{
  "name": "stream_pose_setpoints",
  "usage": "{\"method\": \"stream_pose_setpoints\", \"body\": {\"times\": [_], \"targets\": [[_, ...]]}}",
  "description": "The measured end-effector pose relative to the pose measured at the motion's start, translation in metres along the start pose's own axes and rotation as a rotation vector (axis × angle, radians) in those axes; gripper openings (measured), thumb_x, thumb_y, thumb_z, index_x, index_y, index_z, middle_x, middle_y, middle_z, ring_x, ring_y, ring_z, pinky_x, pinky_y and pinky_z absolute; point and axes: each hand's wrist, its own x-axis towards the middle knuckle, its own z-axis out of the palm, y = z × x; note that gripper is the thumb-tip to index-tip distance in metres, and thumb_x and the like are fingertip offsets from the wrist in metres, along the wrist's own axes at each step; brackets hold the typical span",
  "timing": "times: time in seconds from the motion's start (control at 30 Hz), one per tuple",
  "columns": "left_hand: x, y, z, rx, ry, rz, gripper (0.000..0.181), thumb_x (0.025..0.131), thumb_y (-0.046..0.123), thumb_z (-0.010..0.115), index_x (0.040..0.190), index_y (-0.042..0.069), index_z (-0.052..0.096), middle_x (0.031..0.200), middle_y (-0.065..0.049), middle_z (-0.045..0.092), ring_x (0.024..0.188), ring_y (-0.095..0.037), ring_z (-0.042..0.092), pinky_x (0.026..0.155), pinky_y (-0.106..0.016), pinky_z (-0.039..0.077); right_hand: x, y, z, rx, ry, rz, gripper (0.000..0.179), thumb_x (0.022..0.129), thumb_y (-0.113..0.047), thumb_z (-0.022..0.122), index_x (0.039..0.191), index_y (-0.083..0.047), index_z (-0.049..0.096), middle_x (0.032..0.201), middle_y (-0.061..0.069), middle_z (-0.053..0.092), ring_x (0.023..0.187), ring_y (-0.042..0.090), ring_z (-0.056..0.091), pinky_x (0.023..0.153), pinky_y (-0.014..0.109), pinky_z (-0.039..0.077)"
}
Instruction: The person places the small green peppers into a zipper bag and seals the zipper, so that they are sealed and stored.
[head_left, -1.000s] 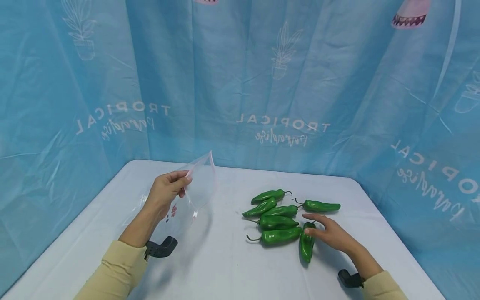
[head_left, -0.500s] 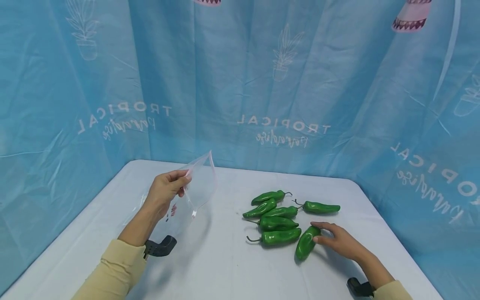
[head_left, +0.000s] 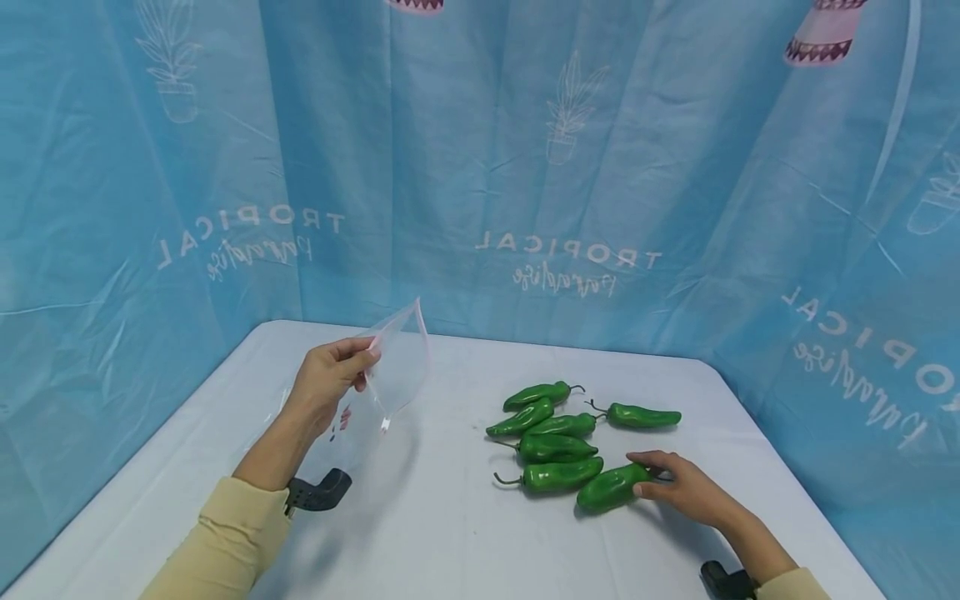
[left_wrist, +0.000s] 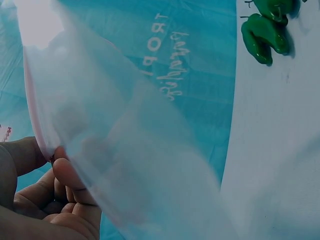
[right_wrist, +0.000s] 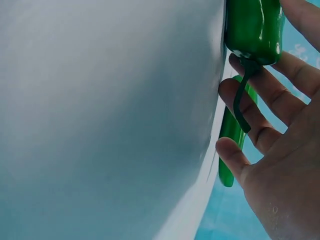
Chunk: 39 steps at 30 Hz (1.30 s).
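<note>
My left hand [head_left: 330, 379] pinches the pink-edged rim of a clear zip-top plastic bag [head_left: 401, 367] between thumb and fingers, above the table's left side. In the left wrist view the see-through bag [left_wrist: 135, 135] spreads across the picture from my pinching hand [left_wrist: 45, 185]. At the right, my right hand [head_left: 678, 483] has thumb and index finger on either side of a green pepper [head_left: 609, 489], near its stem end. The right wrist view shows this pepper [right_wrist: 255, 30] with its curved stem hanging among the spread fingers of the hand [right_wrist: 280, 125].
Several green peppers [head_left: 555, 447] lie grouped on the white table [head_left: 480, 550], left of and behind the right hand. Another pepper [head_left: 643, 416] lies apart behind that hand. A blue curtain [head_left: 450, 167] with printed lettering surrounds the table's back and sides.
My right hand has drawn slightly right and nearer, and the pepper at its fingers has turned from pointing toward me to lying slantwise, stem to the right. The left hand and bag have barely moved.
</note>
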Motion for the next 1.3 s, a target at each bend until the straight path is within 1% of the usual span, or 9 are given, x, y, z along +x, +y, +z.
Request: {"method": "stream_pose_setpoints", "body": {"times": [0.13,0.2,0.37,0.5,0.57,0.83,1.03,1.13,1.3], "targets": [[0.000,0.000,-0.001,-0.007,-0.002,0.001,0.043,0.091,0.026,0.062,0.122,-0.003,0.058,0.084,0.003,0.058,0.064,-0.006,0.051,0.066,-0.018,0.050,-0.002,0.002,-0.001,-0.008,-0.011,0.018,0.059,0.082,-0.045,0.067,0.129,-0.011,0.057,0.126,0.009,0.059,0.105,0.016,0.053,0.086,0.035,0.047],[0.000,0.000,-0.001,-0.007,-0.002,0.002,0.043,0.091,0.027,0.062,0.123,-0.003,0.057,0.083,0.005,0.057,0.064,-0.005,0.051,0.065,-0.017,0.050,-0.003,0.003,-0.002,0.001,-0.016,0.016,0.058,0.081,-0.044,0.068,0.128,-0.011,0.057,0.126,0.008,0.059,0.102,0.013,0.052,0.083,0.030,0.047],[0.000,0.000,-0.002,-0.007,0.004,0.004,0.044,0.091,0.027,0.062,0.124,-0.002,0.057,0.085,0.002,0.058,0.064,-0.005,0.051,0.065,-0.017,0.050,-0.006,0.007,-0.003,0.025,-0.037,-0.023,0.055,0.082,-0.040,0.068,0.126,-0.009,0.058,0.122,0.009,0.060,0.100,0.010,0.053,0.078,0.024,0.046],[0.000,0.000,-0.002,-0.007,0.007,0.000,0.044,0.091,0.027,0.062,0.124,-0.002,0.057,0.087,0.000,0.058,0.064,-0.005,0.051,0.064,-0.017,0.050,-0.009,0.010,-0.003,0.047,-0.051,-0.017,0.054,0.082,-0.040,0.068,0.125,-0.010,0.059,0.120,0.007,0.061,0.098,0.002,0.051,0.080,0.021,0.046],[0.000,0.001,-0.002,-0.007,0.008,-0.003,0.044,0.091,0.027,0.062,0.124,-0.002,0.057,0.088,-0.001,0.058,0.065,-0.005,0.051,0.065,-0.017,0.050,-0.010,0.012,-0.003,0.053,-0.056,-0.018,0.053,0.082,-0.040,0.068,0.125,-0.009,0.059,0.118,0.006,0.061,0.097,0.000,0.051,0.080,0.021,0.046],[0.001,0.000,0.000,-0.018,0.006,0.009,0.043,0.092,0.026,0.062,0.123,-0.003,0.057,0.089,-0.003,0.059,0.065,-0.006,0.051,0.065,-0.018,0.050,-0.011,0.011,-0.002,0.079,-0.065,-0.020,0.050,0.083,-0.037,0.068,0.122,-0.008,0.060,0.107,0.004,0.060,0.085,0.004,0.047,0.069,0.021,0.042],[0.003,0.001,0.002,-0.021,0.006,0.009,0.044,0.091,0.027,0.062,0.123,-0.003,0.057,0.086,0.003,0.059,0.066,-0.006,0.052,0.066,-0.018,0.051,-0.013,0.006,-0.006,0.094,-0.063,-0.022,0.047,0.083,-0.034,0.068,0.121,-0.008,0.060,0.103,0.005,0.059,0.082,0.005,0.048,0.065,0.022,0.042],[0.003,0.001,0.004,-0.021,0.004,0.001,0.044,0.091,0.027,0.062,0.123,-0.002,0.057,0.087,0.001,0.058,0.066,-0.006,0.052,0.066,-0.018,0.051,-0.015,0.001,-0.009,0.109,-0.061,-0.045,0.045,0.084,-0.032,0.068,0.121,-0.007,0.060,0.103,0.006,0.059,0.081,0.005,0.048,0.064,0.022,0.042],[0.004,0.000,0.006,-0.028,0.002,-0.001,0.042,0.092,0.026,0.061,0.124,-0.001,0.057,0.090,-0.004,0.058,0.065,-0.006,0.052,0.065,-0.017,0.051,-0.014,-0.006,-0.013,0.120,-0.047,-0.096,0.042,0.086,-0.030,0.067,0.121,-0.009,0.060,0.105,0.006,0.060,0.082,0.005,0.050,0.066,0.023,0.043]]}}
